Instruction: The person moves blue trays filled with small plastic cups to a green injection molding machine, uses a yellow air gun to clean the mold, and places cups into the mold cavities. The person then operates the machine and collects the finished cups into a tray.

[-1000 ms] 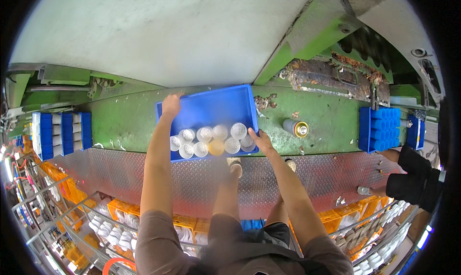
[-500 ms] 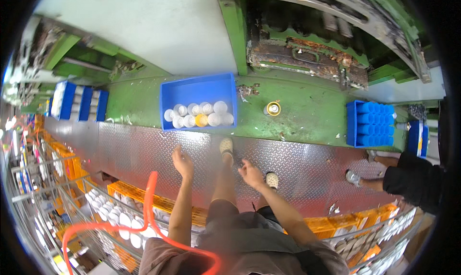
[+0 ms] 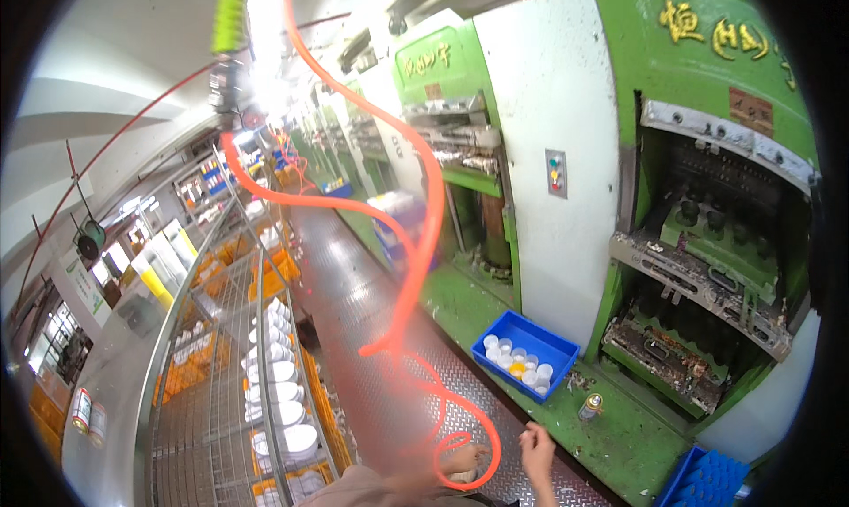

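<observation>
My right hand [image 3: 537, 452] is raised at the lower middle, its fingers loosely bent and apart, with nothing in it. My left hand [image 3: 463, 459] is lower and to its left, small and soft in the picture, partly behind a loop of orange-red hose [image 3: 433, 197]; it appears loosely open, with nothing visible in it. That hose hangs close in front of me. Beyond my right hand, a blue bin [image 3: 555, 385] on the green ledge holds several white cups [image 3: 504, 345] and one yellow cup [image 3: 517, 368]. A spray can [image 3: 591, 407] stands beside the bin.
Green press machines [image 3: 699, 268] line the right, with a control panel [image 3: 555, 172] between them. A wire rack [image 3: 212, 357] with white shoe-sole-like pieces [image 3: 283, 401] runs along the left. Between them stretches a metal tread-plate walkway [image 3: 354, 330]. Another blue bin [image 3: 681, 480] sits lower right.
My view has swung up and left, from the floor and ledge to the length of the aisle. The hands now show lower and further right, and the hose crosses the middle of the view.
</observation>
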Demonstrator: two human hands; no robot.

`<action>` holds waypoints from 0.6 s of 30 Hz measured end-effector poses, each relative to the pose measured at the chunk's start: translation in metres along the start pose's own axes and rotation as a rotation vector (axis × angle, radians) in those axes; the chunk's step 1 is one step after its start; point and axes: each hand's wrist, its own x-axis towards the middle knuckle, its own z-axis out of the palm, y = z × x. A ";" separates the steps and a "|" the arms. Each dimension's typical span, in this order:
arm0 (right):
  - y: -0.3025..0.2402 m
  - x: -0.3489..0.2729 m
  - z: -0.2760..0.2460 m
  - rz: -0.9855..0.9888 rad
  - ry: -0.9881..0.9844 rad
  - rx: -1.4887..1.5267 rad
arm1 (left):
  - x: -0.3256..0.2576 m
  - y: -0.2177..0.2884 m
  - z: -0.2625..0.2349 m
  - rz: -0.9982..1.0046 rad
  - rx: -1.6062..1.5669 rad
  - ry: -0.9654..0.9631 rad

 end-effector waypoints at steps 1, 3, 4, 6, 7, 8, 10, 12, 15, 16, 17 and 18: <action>-0.037 0.016 -0.011 0.052 0.040 0.066 | 0.000 0.004 -0.008 0.006 -0.017 0.035; -0.115 0.040 -0.036 -0.086 0.118 0.142 | 0.000 0.010 -0.025 0.023 -0.066 0.151; -0.155 0.048 -0.050 -0.197 0.165 0.234 | 0.000 0.013 -0.036 0.041 -0.097 0.214; -0.232 0.058 -0.076 -0.353 0.253 0.245 | -0.002 0.018 -0.065 0.082 -0.181 0.371; -0.270 0.061 -0.087 -0.547 0.314 0.231 | -0.006 0.020 -0.085 0.103 -0.226 0.462; -0.308 0.063 -0.097 -0.709 0.337 0.213 | -0.012 0.022 -0.109 0.160 -0.337 0.499; -0.382 0.067 -0.106 -1.039 0.351 0.140 | -0.034 0.026 -0.168 0.180 -0.386 0.730; -0.454 0.074 -0.101 -1.310 0.340 -0.041 | -0.068 0.030 -0.232 0.194 -0.549 0.796; -0.549 0.094 -0.066 -1.444 0.305 -0.183 | -0.131 0.054 -0.312 0.163 -0.595 0.751; -0.574 0.104 -0.050 -1.449 0.307 -0.199 | -0.152 0.071 -0.333 0.127 -0.585 0.806; -0.597 0.115 -0.034 -1.417 0.337 -0.191 | -0.172 0.090 -0.353 0.358 -0.583 0.939; -0.618 0.128 -0.018 -1.345 0.354 -0.218 | -0.192 0.112 -0.371 0.585 -0.566 1.051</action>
